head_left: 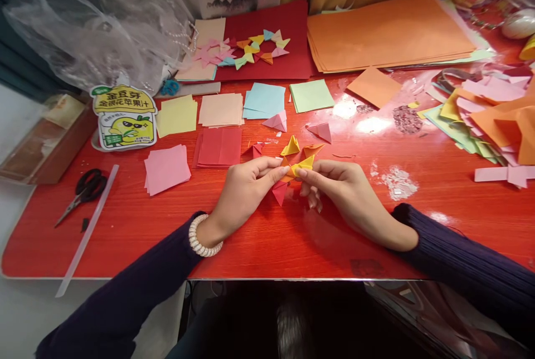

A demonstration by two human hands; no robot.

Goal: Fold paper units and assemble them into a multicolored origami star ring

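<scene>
while the left hand is pinching the joined paper piece by its orange part between thumb and index finger, the right hand is pinching its yellow end the same way, so both grips are closing on one piece, tips nearly meeting. other right fingers are curling below the pinch. a red point is sticking out on the near side, just under the left thumb. can't tell if the piece is touching the red table. just beyond the fingertips, a yellow folded unit and an orange folded unit are sitting close together; a dark red folded unit is lying just beyond the left index finger. a bit further out, two pink folded units are resting apart. left of the fingers, red squares are lying nearer, pink squares further. far left of the fingers, scissors are lying beside a clear strip. well beyond the fingers, paper rings are lying partly over a red sheet, orange sheets sitting to their right. far right of the fingers, paper scraps are heaping up.
</scene>
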